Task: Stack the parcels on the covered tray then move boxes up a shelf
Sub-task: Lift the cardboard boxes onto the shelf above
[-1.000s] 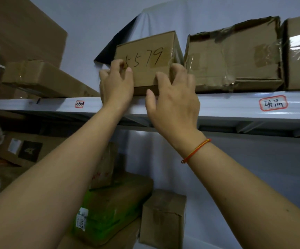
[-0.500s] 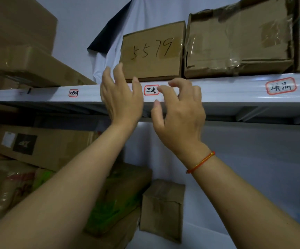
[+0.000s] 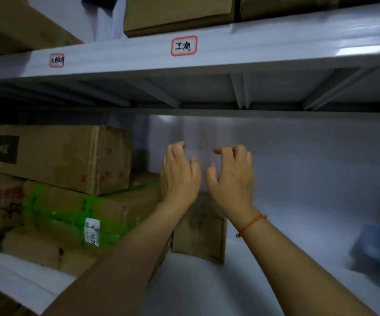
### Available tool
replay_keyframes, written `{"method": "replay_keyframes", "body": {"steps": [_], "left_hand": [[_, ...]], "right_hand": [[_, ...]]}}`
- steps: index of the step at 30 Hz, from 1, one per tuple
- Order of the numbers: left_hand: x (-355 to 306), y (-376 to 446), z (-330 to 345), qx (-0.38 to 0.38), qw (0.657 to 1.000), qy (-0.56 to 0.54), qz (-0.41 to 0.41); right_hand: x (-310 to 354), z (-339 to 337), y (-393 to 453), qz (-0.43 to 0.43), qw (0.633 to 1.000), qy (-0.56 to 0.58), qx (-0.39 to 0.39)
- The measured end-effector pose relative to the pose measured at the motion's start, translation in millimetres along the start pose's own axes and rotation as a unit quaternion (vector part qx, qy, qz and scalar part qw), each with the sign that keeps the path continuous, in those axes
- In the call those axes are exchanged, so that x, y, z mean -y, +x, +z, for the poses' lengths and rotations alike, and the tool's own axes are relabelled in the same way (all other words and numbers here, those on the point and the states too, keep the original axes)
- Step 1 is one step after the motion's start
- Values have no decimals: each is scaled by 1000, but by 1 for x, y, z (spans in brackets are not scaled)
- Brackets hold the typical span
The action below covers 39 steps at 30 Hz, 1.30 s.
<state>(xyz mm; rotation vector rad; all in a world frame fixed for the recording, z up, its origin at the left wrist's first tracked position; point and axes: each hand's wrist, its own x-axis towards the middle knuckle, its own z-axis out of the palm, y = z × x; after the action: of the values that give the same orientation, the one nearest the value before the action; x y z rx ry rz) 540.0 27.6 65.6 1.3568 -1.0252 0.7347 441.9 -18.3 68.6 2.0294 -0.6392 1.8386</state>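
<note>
Head view: both forearms reach forward and up into the lower shelf bay. Left hand (image 3: 179, 174) and right hand (image 3: 232, 174) hover side by side, backs toward the camera, fingers loosely curled, holding nothing. A red cord bracelet (image 3: 250, 225) circles the right wrist. Just below the hands, a small brown box (image 3: 199, 236) stands on the lower shelf (image 3: 207, 281). Left of it lies a green-taped parcel (image 3: 70, 213) with a white label, text unreadable. The upper shelf (image 3: 252, 44) edge carries red-bordered handwritten tags (image 3: 184, 46); a box (image 3: 177, 14) rests above.
</note>
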Motion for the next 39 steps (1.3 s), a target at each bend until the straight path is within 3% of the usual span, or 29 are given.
{"method": "replay_keyframes", "body": {"steps": [4,9,13,16,20,26,34,39], "left_hand": [[37,-13,32,127,985,23,-111],[72,-32,64,244,932,-10,-269],[88,-42,83,271,879,-50,-389],[95,-47,88,264,838,-71,-472],[95,-53,84,257,830,-100,-484],[57,-57,63,199,876,-146,-414],[-16,-66,17,162,895,-248,-333],[-73,-79,-26,114,930,-198,-288]], "right_hand": [[-40,25,-39,140,980,-41,136],[-81,52,-84,362,865,-13,348],[-89,57,-101,407,806,82,421],[-85,61,-104,424,780,173,426],[-84,58,-108,415,797,149,413],[-83,17,-99,386,846,109,352],[-65,-71,-77,368,878,147,267],[-47,-132,-73,331,900,171,225]]}}
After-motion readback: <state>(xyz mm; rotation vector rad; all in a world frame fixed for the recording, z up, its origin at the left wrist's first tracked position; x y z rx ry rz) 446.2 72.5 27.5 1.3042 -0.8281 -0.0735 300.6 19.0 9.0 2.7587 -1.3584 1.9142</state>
